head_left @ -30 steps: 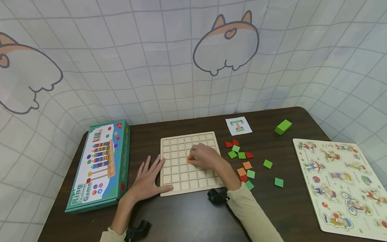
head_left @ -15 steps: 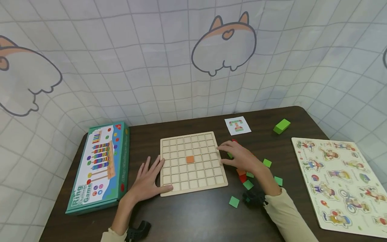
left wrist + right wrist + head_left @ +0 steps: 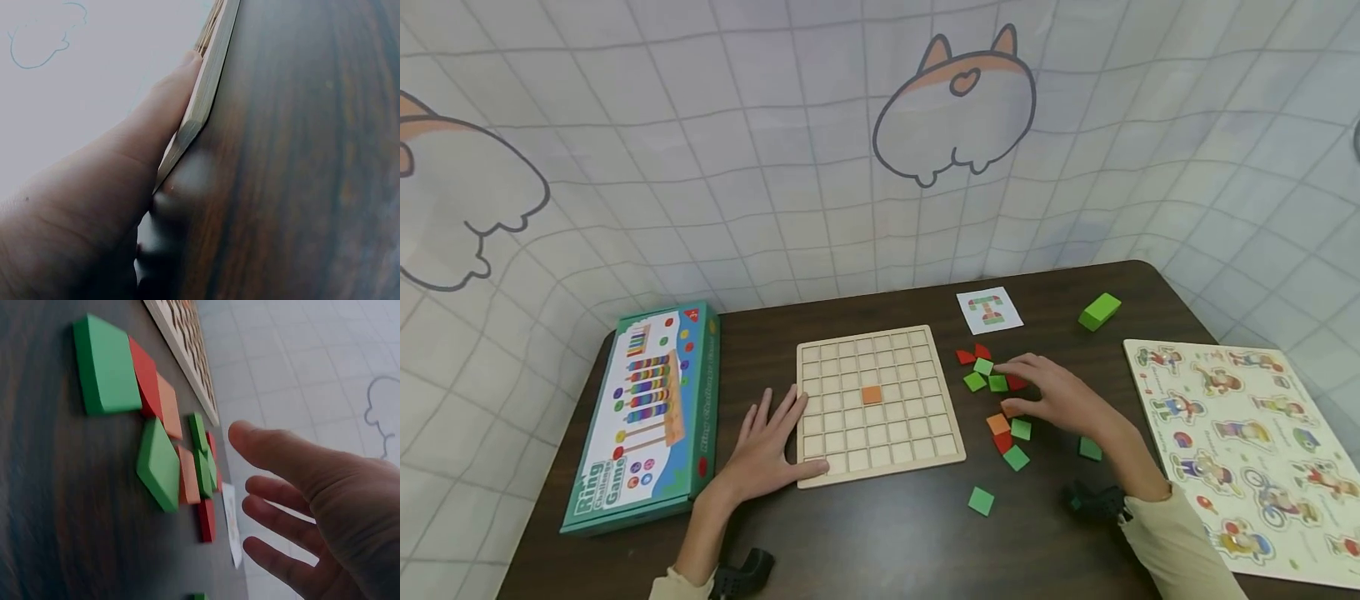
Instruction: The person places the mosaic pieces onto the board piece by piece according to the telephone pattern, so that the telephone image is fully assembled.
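Observation:
A light wooden grid board (image 3: 917,452) lies mid-table, with one orange square tile (image 3: 871,394) in a cell near its centre. My left hand (image 3: 767,450) rests on the board's left edge, fingers spread and thumb on the front left corner; in the left wrist view the thumb (image 3: 150,112) lies along the rim. Right of the board, my right hand (image 3: 1060,396) hovers over loose tiles, fingers apart and nothing held. Around it are a green tile (image 3: 1021,429), an orange tile (image 3: 997,423) and a red tile (image 3: 147,378). The hand hides part of the pile.
A pattern card (image 3: 990,311) lies behind the tiles, with a green block (image 3: 1100,312) farther right. A picture puzzle board (image 3: 1240,433) covers the right side. A boxed ring game (image 3: 640,408) stands left. One green tile (image 3: 981,501) sits near the front.
My right hand let go of the orange tile in the board and moved right, over the loose tiles. The green tile near the front came into view. My left hand stayed put.

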Demonstrator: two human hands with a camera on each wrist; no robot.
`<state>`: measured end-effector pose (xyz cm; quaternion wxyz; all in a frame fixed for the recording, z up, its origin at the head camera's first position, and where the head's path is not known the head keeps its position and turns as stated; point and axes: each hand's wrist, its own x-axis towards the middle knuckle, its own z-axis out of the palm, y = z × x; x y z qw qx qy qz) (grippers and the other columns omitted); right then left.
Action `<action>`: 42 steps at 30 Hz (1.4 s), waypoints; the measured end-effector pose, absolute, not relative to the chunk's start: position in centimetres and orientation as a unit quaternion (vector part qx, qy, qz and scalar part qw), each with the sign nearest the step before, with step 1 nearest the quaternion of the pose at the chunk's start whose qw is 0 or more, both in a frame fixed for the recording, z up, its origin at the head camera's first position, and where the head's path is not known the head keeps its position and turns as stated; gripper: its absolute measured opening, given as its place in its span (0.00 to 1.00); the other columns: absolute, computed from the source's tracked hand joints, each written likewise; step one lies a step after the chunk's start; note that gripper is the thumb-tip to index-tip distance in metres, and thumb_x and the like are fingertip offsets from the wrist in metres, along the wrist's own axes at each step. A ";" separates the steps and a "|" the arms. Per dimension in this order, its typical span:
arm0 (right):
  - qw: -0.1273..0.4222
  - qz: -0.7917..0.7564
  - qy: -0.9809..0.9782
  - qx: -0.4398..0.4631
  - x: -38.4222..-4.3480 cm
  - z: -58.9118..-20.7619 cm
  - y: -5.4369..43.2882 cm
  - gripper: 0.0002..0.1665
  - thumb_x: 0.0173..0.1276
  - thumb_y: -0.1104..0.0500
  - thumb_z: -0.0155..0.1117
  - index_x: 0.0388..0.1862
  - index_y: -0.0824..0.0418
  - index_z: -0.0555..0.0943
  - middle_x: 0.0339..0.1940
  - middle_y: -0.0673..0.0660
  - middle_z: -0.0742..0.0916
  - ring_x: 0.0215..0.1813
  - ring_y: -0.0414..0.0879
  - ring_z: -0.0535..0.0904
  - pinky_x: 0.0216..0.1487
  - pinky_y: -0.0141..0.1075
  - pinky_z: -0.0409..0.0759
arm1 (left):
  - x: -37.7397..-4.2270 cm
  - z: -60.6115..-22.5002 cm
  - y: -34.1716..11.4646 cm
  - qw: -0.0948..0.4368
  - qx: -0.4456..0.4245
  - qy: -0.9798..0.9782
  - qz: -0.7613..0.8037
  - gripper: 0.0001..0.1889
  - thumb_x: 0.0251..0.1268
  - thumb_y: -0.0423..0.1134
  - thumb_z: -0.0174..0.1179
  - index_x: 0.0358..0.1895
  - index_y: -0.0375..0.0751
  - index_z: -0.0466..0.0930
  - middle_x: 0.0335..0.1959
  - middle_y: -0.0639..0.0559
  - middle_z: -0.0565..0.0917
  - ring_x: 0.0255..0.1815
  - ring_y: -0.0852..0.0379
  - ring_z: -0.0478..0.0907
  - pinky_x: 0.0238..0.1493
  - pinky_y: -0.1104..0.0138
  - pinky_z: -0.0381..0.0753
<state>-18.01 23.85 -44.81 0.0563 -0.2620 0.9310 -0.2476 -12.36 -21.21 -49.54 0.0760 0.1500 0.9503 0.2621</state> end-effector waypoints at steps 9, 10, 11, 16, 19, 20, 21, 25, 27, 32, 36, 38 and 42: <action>0.052 -0.237 0.934 -0.263 -18.7 -44.6 25.8 0.28 0.63 0.55 0.70 0.62 0.60 0.78 0.58 0.60 0.83 0.60 0.57 0.78 0.57 0.54 0.78 | -12.2 -49.4 -21.0 0.078 0.148 0.950 0.265 0.55 0.52 0.68 0.63 0.79 0.51 0.45 0.81 0.48 0.44 0.80 0.35 0.31 0.74 0.37 0.31; 0.049 -0.236 0.932 -0.270 -18.7 -44.7 26.0 0.25 0.63 0.56 0.70 0.59 0.60 0.80 0.56 0.59 0.84 0.58 0.55 0.80 0.56 0.53 0.79 | -12.2 -49.4 -21.0 0.078 0.148 0.949 0.266 0.55 0.52 0.68 0.63 0.79 0.51 0.45 0.81 0.48 0.44 0.80 0.35 0.31 0.74 0.38 0.31; 0.046 -0.235 0.930 -0.280 -18.8 -44.7 26.1 0.22 0.63 0.57 0.70 0.56 0.59 0.82 0.53 0.57 0.85 0.55 0.54 0.81 0.54 0.51 0.80 | -12.2 -49.4 -21.1 0.079 0.148 0.949 0.267 0.55 0.52 0.68 0.63 0.79 0.51 0.45 0.81 0.48 0.44 0.80 0.35 0.31 0.75 0.38 0.31; 0.053 -0.244 0.908 -0.336 -18.9 -44.8 25.8 0.10 0.63 0.60 0.69 0.43 0.54 0.87 0.44 0.49 0.86 0.45 0.43 0.81 0.47 0.40 0.82 | -12.2 -49.0 -21.2 0.076 0.145 0.950 0.264 0.55 0.51 0.67 0.65 0.79 0.50 0.46 0.81 0.47 0.45 0.80 0.35 0.32 0.74 0.38 0.30; 0.076 -0.250 0.899 -0.351 -18.9 -45.0 25.5 0.08 0.64 0.60 0.68 0.42 0.52 0.88 0.42 0.48 0.85 0.44 0.41 0.80 0.45 0.36 0.82 | -12.2 -49.0 -21.2 0.079 0.144 0.952 0.259 0.56 0.51 0.67 0.64 0.79 0.51 0.46 0.81 0.48 0.45 0.80 0.35 0.32 0.75 0.38 0.30; 0.084 -0.251 0.897 -0.353 -18.9 -45.0 25.4 0.08 0.64 0.60 0.68 0.42 0.52 0.88 0.42 0.48 0.85 0.43 0.40 0.80 0.44 0.35 0.81 | -12.3 -49.0 -21.2 0.079 0.144 0.952 0.259 0.56 0.51 0.67 0.64 0.79 0.51 0.46 0.81 0.47 0.45 0.80 0.35 0.32 0.75 0.38 0.31; 0.090 -0.252 0.896 -0.355 -18.8 -45.1 25.4 0.08 0.64 0.59 0.67 0.41 0.52 0.88 0.42 0.48 0.85 0.43 0.40 0.80 0.43 0.35 0.81 | -12.3 -49.0 -21.3 0.080 0.144 0.952 0.258 0.56 0.51 0.68 0.64 0.79 0.51 0.46 0.81 0.48 0.44 0.80 0.35 0.32 0.75 0.38 0.31; 0.087 -0.250 0.891 -0.368 -18.8 -45.4 25.3 0.08 0.64 0.60 0.68 0.41 0.54 0.88 0.41 0.50 0.84 0.41 0.42 0.80 0.41 0.35 0.81 | -12.3 -49.2 -21.2 0.079 0.146 0.950 0.263 0.55 0.51 0.68 0.64 0.79 0.51 0.46 0.81 0.48 0.45 0.80 0.35 0.31 0.75 0.38 0.30; 0.076 -0.246 0.890 -0.377 -18.8 -45.5 25.3 0.08 0.63 0.61 0.68 0.41 0.55 0.88 0.41 0.50 0.84 0.41 0.43 0.81 0.40 0.35 0.81 | -12.3 -49.3 -21.2 0.078 0.147 0.950 0.265 0.55 0.51 0.68 0.64 0.79 0.51 0.46 0.81 0.48 0.44 0.80 0.35 0.31 0.75 0.38 0.30; 0.077 -0.237 0.893 -0.375 -18.8 -45.7 25.1 0.10 0.62 0.61 0.69 0.43 0.55 0.88 0.42 0.49 0.84 0.42 0.43 0.81 0.40 0.35 0.81 | -12.4 -49.3 -21.3 0.074 0.147 0.951 0.261 0.55 0.51 0.68 0.64 0.79 0.51 0.46 0.81 0.48 0.44 0.81 0.35 0.31 0.75 0.38 0.30; 0.099 -0.229 0.898 -0.363 -18.8 -45.6 25.0 0.11 0.62 0.61 0.69 0.45 0.55 0.88 0.44 0.50 0.84 0.43 0.43 0.80 0.43 0.36 0.82 | -12.4 -49.4 -21.3 0.073 0.147 0.952 0.257 0.55 0.51 0.68 0.63 0.79 0.51 0.46 0.81 0.48 0.45 0.81 0.35 0.32 0.75 0.38 0.31; 0.104 -0.223 0.900 -0.361 -18.8 -45.5 25.0 0.12 0.62 0.61 0.69 0.45 0.54 0.87 0.44 0.50 0.84 0.44 0.43 0.80 0.44 0.37 0.82 | -12.4 -49.3 -21.3 0.074 0.147 0.952 0.259 0.55 0.51 0.68 0.63 0.79 0.51 0.46 0.81 0.48 0.45 0.81 0.35 0.32 0.75 0.38 0.31; 0.110 -0.223 0.899 -0.361 -18.8 -45.6 25.1 0.12 0.63 0.61 0.68 0.45 0.54 0.87 0.44 0.49 0.83 0.43 0.42 0.79 0.43 0.36 0.81 | -12.3 -49.3 -21.2 0.076 0.147 0.951 0.261 0.56 0.51 0.68 0.63 0.79 0.51 0.46 0.81 0.48 0.45 0.81 0.35 0.31 0.75 0.38 0.31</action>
